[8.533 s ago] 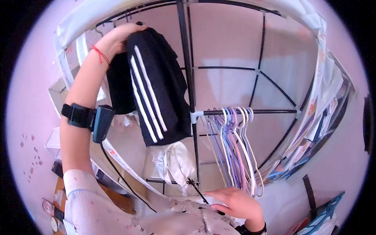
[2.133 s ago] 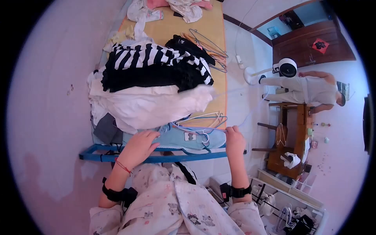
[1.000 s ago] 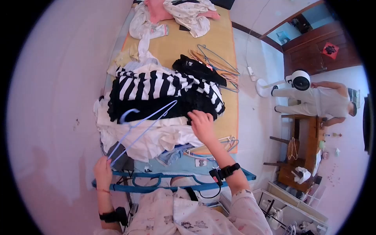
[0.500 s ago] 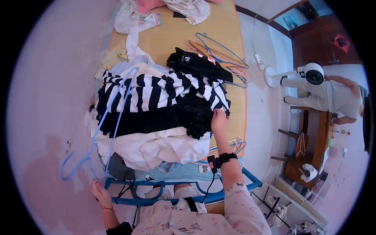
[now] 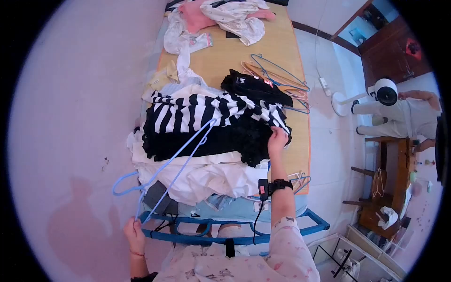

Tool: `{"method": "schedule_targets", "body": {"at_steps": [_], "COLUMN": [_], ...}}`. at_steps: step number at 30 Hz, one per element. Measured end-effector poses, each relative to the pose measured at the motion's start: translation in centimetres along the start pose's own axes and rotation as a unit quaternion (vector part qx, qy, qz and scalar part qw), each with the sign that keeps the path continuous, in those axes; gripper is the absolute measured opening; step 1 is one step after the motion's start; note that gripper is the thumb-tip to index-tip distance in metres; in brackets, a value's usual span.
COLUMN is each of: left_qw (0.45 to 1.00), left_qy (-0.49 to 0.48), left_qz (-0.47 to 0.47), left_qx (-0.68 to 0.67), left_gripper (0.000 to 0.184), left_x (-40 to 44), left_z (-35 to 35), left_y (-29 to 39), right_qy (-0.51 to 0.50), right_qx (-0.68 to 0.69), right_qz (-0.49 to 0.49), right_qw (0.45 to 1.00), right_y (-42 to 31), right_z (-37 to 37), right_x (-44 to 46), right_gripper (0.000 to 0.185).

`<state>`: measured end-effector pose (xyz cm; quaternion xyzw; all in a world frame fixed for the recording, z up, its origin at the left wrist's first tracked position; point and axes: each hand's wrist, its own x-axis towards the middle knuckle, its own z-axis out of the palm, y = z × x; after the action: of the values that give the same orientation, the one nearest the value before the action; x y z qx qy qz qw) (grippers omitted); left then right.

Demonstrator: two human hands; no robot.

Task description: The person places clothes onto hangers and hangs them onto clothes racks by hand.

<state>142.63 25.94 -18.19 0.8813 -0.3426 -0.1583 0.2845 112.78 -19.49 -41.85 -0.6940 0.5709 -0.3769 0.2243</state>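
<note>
My left hand (image 5: 135, 235) grips one end of a light-blue clothes hanger (image 5: 174, 157), low on the left. The hanger's far end reaches over the black and white striped garment (image 5: 181, 115), its hook pointing left. At the striped garment's right edge, my right hand (image 5: 278, 141) pinches the fabric. Black ruffled cloth (image 5: 202, 143) lies just below the stripes, and whether both are one garment I cannot tell. White cloth (image 5: 206, 176) is spread underneath, nearer to me. A folded black garment with a white label (image 5: 256, 88) rests beyond the stripes.
Several hangers (image 5: 282, 80) lie at the bed's (image 5: 221, 56) right side. Pink and white clothes (image 5: 197, 16) are heaped at the far end. A blue metal rail (image 5: 197, 238) runs before me. Rightward stand a white fan (image 5: 386, 91), a person (image 5: 418, 113) and a wooden chair (image 5: 376, 188).
The hanger's far end has swung right and down, from the garment's left part to its middle. My right hand still pinches the edge. The whole view has shifted slightly.
</note>
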Motion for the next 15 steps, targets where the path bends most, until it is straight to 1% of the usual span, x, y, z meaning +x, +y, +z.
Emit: {"method": "schedule_targets", "body": {"at_steps": [1, 3, 4, 5, 6, 7, 8, 9, 10, 11, 12, 13, 15], "left_qw": [1.000, 0.998, 0.996, 0.991, 0.991, 0.985, 0.969, 0.966, 0.961, 0.951, 0.946, 0.952, 0.945], "left_qy": [0.016, 0.032, 0.081, 0.128, 0.123, 0.103, 0.082, 0.072, 0.027, -0.015, -0.017, -0.028, -0.057], "left_qz": [0.009, 0.023, 0.016, 0.008, 0.011, -0.007, -0.026, -0.023, 0.017, 0.060, 0.089, 0.129, 0.201], "left_qx": [-0.014, -0.041, -0.035, -0.032, -0.048, -0.139, -0.230, -0.248, -0.276, -0.303, -0.312, -0.277, -0.253], "left_gripper": [0.030, 0.031, 0.031, 0.031, 0.031, 0.031, 0.030, 0.030, 0.030, 0.030, 0.030, 0.027, 0.022], "left_x": [-0.6, -1.6, -1.9, -2.1, -2.1, -1.9, -1.5, -1.4, -0.8, 0.1, 0.5, 1.0, 1.8], "left_z": [-0.3, -0.2, 0.3, 0.9, 1.5, 2.1, 2.9, 3.2, 3.5, 4.1, 5.1, 5.3, 6.1], "left_y": [-0.5, -1.5, -2.1, -2.6, -3.0, -3.1, -2.8, -2.0, -0.8, 0.4, 0.8, 1.8, 2.2], "right_qy": [0.003, -0.037, -0.080, -0.106, -0.143, -0.154, -0.128, -0.225, -0.226, -0.297, -0.315, -0.336, -0.351], "right_qx": [-0.002, 0.037, 0.012, 0.051, 0.058, 0.088, 0.081, 0.125, 0.133, 0.077, 0.070, 0.063, -0.026], "right_qz": [-0.003, -0.002, 0.037, 0.008, 0.034, 0.041, 0.016, 0.150, 0.185, 0.202, 0.157, 0.115, 0.126], "right_qw": [1.000, 0.999, 0.996, 0.993, 0.987, 0.983, 0.988, 0.954, 0.947, 0.930, 0.933, 0.933, 0.928], "right_y": [-0.6, -2.3, -4.2, -5.3, -6.4, -7.5, -9.4, -11.8, -13.0, -14.9, -16.1, -17.8, -20.8], "right_z": [-0.5, -1.7, -3.1, -4.3, -5.5, -6.9, -8.2, -10.7, -11.9, -13.8, -15.1, -16.3, -18.0], "right_x": [-0.8, -2.8, -4.2, -5.7, -7.9, -10.3, -12.7, -14.4, -16.1, -16.4, -17.1, -17.8, -17.1], "right_gripper": [0.024, 0.026, 0.025, 0.026, 0.025, 0.021, 0.012, 0.017, 0.023, 0.030, 0.032, 0.035, 0.036]}}
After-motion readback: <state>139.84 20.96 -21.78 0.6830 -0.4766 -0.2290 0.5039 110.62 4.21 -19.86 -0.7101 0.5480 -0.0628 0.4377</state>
